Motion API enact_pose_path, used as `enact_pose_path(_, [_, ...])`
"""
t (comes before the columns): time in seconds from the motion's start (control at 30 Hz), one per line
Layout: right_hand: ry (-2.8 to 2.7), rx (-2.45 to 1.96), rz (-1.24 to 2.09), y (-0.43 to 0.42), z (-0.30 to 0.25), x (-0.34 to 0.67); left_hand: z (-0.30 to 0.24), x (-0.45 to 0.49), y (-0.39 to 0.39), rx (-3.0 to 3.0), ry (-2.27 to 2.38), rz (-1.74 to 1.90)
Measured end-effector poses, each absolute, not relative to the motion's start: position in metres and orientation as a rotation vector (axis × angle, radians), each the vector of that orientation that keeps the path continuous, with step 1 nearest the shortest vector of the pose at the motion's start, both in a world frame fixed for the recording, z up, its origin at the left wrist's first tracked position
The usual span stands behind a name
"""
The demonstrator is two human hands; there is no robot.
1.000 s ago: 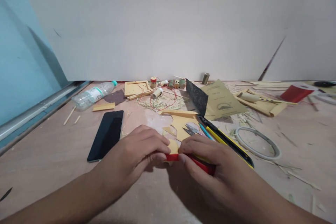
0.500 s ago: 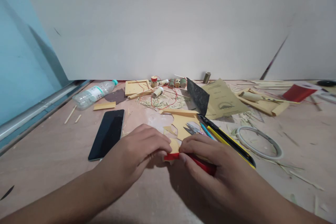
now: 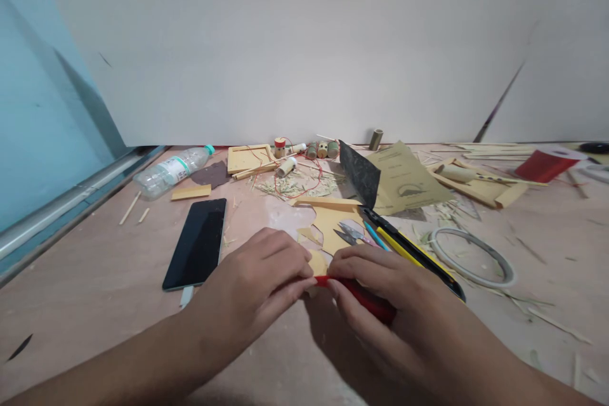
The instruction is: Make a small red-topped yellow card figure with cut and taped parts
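Observation:
In the middle foreground, my left hand (image 3: pixel 266 273) is closed, thumb and fingers pinching a small yellow card piece (image 3: pixel 318 262) with a red strip along its near edge. My right hand (image 3: pixel 380 292) is closed too, pinching the red ribbon (image 3: pixel 373 304), which runs under its fingers and bulges below the palm. The fingertips of both hands almost meet and partly hide the card. Just beyond them lie small thread snips (image 3: pixel 349 235), a cut-out yellow card sheet (image 3: pixel 328 219), a blue pen-like stick (image 3: pixel 375 236) and a yellow-and-black box cutter (image 3: pixel 419 257).
A phone (image 3: pixel 196 244) and a plastic bottle (image 3: pixel 174 172) lie to the left. Sandpaper (image 3: pixel 409 181), a tape roll (image 3: pixel 472 258) and a red ribbon spool (image 3: pixel 547 165) are on the right. Small bamboo pieces (image 3: pixel 321 150) and shavings lie near the wall.
My left fingers have shifted slightly right, closer to my right hand, and cover more of the red strip. The view has shifted slightly.

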State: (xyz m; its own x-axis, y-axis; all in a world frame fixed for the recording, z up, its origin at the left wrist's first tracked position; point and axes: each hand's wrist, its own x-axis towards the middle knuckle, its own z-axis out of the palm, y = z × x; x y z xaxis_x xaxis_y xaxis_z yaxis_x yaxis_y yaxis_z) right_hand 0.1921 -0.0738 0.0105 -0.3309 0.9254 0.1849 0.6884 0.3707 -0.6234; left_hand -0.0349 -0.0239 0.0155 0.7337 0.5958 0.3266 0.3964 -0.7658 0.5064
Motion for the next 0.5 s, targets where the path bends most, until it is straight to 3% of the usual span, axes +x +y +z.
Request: enact_pose_path(0.5, [-2.067,-1.454,0.31,-0.0771,0.0043,0.1903,0.0172,-0.0327,-0.0256,2.497,0.757,0.675])
